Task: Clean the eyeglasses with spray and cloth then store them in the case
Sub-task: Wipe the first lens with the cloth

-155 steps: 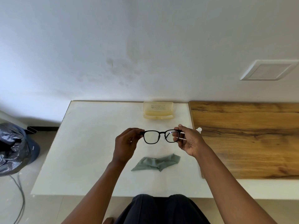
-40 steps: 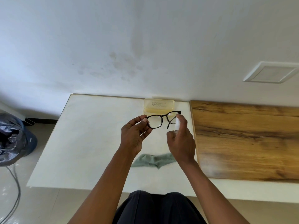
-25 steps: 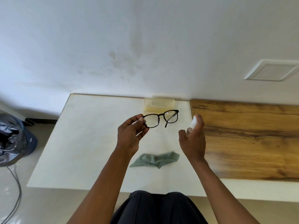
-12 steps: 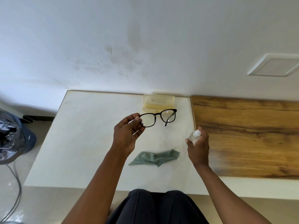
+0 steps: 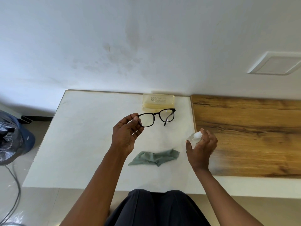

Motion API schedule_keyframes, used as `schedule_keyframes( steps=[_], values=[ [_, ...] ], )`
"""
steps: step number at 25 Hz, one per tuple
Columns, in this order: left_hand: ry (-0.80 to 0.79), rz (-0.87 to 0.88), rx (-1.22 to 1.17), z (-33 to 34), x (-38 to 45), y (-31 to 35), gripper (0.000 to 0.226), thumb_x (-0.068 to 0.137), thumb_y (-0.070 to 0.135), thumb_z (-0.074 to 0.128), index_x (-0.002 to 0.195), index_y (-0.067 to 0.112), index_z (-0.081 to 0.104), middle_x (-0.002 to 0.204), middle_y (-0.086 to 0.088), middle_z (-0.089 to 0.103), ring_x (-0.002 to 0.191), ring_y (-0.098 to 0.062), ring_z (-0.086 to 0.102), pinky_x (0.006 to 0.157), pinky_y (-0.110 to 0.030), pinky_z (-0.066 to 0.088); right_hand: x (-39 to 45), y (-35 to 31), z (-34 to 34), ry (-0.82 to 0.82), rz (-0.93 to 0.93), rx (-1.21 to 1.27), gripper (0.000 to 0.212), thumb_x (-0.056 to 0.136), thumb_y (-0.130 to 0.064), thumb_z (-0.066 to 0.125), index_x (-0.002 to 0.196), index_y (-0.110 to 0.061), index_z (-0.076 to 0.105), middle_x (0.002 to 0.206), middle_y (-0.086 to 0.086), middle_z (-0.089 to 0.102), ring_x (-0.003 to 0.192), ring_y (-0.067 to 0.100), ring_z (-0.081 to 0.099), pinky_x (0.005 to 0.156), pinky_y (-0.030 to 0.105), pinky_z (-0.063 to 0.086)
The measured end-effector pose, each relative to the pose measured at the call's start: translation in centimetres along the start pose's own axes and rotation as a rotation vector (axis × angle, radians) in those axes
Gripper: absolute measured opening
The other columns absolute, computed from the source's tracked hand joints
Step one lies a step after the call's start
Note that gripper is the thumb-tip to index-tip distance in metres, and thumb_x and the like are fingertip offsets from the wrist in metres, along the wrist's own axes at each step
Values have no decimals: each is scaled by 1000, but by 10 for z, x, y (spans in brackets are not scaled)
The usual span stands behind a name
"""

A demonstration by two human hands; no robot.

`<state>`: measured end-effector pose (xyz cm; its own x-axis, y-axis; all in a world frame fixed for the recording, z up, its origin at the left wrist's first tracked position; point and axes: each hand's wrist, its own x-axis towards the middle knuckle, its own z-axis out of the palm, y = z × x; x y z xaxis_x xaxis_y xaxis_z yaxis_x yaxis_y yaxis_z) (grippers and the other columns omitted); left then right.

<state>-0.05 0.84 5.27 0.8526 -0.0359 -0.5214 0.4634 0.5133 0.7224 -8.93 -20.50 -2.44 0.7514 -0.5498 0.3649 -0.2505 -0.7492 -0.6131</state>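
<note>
Black-framed eyeglasses (image 5: 164, 115) hang above the white table (image 5: 84, 144), pinched at their left end by my left hand (image 5: 126, 136). My right hand (image 5: 201, 148) grips a small clear spray bottle (image 5: 194, 138) with a white cap, low near the table's right edge. A crumpled grey-green cloth (image 5: 154, 158) lies on the table between my hands, nearer to me. A pale yellow translucent glasses case (image 5: 158, 101) sits at the table's far edge against the wall; I cannot tell whether its lid is open.
A wooden panel (image 5: 247, 136) adjoins the table on the right. On the floor at left stands a bin with a black plastic bag (image 5: 9, 139), with a cable beside it. The wall runs right behind the table.
My right hand has carried the spray bottle away from the glasses, down and to the right, to near the table's right edge. My left hand keeps the glasses raised.
</note>
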Motion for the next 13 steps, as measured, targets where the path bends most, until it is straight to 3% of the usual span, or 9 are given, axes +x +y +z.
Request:
schedule_keyframes(
  steps=[3, 4, 6, 9, 11, 13],
  values=[
    [1, -2, -3, -1, 0, 0, 11, 84, 3, 61, 90, 7, 69, 69, -5, 66, 65, -15, 63, 62, -25, 56, -12, -16, -1, 82, -152, -147, 38, 78, -32, 54, 110, -17, 41, 113, 20, 43, 101, 31, 40, 74, 46, 41],
    [1, -3, -3, -1, 0, -1, 11, 84, 3, 61, 90, 8, 69, 69, -5, 66, 65, -15, 63, 62, -25, 56, -18, -21, 1, 13, -236, -164, 32, 79, -35, 49, 107, -18, 47, 108, 14, 45, 96, 30, 42, 72, 42, 40],
    [2, -6, -3, -2, -1, -2, 11, 84, 3, 61, 90, 8, 69, 70, -5, 66, 65, -15, 63, 62, -26, 56, -29, -31, 7, -273, -326, -176, 25, 82, -34, 49, 100, -19, 59, 99, 7, 56, 90, 30, 51, 69, 38, 38],
    [0, -6, -19, -3, -3, -2, 11, 84, 3, 61, 89, 8, 69, 70, -5, 67, 65, -15, 63, 61, -26, 56, -45, -37, 21, -753, -236, -287, 29, 88, -41, 48, 107, -23, 59, 109, 0, 59, 107, 25, 46, 77, 35, 28],
    [-3, -8, -23, -3, -3, -4, 11, 84, 3, 61, 89, 8, 70, 69, -5, 67, 65, -15, 63, 61, -25, 55, -56, -39, 29, -845, -205, -355, 34, 88, -46, 45, 112, -25, 56, 115, -3, 56, 113, 21, 41, 82, 34, 27],
    [-7, -13, -19, -3, -4, -6, 10, 84, 4, 62, 89, 8, 70, 69, -5, 67, 64, -15, 63, 61, -25, 55, -63, -43, 33, -833, -189, -372, 31, 90, -43, 44, 114, -25, 55, 116, -4, 55, 115, 20, 40, 84, 34, 26]
  ],
)
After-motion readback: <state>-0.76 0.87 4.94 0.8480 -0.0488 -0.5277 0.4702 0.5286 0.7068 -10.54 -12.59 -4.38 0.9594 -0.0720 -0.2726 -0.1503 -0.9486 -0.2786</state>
